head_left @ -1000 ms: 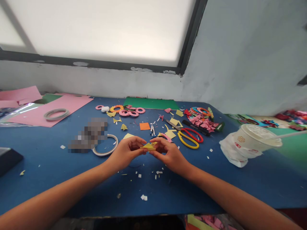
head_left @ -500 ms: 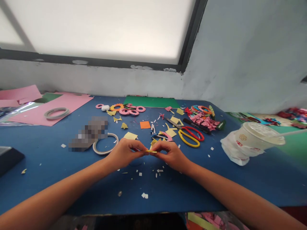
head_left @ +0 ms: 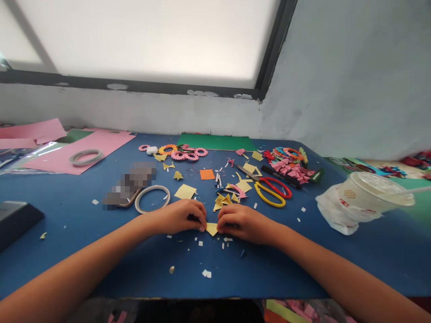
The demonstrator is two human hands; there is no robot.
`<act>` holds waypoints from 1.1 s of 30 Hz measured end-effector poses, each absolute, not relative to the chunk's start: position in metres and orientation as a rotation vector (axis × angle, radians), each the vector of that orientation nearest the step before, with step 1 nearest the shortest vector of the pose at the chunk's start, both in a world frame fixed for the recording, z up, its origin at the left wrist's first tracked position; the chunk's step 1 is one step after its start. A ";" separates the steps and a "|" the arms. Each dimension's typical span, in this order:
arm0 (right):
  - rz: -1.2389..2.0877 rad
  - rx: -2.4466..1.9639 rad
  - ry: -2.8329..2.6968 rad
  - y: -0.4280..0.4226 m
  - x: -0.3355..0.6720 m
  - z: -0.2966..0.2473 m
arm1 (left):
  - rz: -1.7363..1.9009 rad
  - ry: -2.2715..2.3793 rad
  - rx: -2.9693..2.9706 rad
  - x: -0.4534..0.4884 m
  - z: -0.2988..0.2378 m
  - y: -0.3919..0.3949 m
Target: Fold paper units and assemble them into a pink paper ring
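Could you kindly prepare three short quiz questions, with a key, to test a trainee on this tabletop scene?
1. Short answer: What do the left grip and right grip both touch with their fingertips?
2. True or false: In the picture, the orange square lies to the left of the scissors.
3. Fill in the blank: The tape roll farther left rests on a ____ sheet.

Key:
1. A piece of yellow paper.
2. True.
3. Pink.
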State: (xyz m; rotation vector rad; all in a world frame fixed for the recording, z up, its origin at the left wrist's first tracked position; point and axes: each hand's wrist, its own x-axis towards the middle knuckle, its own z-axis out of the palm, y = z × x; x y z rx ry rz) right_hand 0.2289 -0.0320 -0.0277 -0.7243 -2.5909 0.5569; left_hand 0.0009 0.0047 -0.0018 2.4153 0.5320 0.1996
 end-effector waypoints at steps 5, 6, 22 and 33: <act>0.678 -0.751 -2.561 -0.031 0.228 -0.024 | 0.199 0.581 2.430 0.004 -0.003 0.002; 0.694 -0.768 -2.554 -0.031 0.228 -0.024 | 0.207 0.599 2.433 0.004 -0.004 0.001; 0.884 -1.303 -2.483 -0.025 0.208 -0.010 | 0.157 1.044 2.422 0.021 -0.004 -0.010; 0.846 -1.505 -2.501 -0.021 0.194 0.000 | -0.057 1.036 2.370 0.033 0.008 0.006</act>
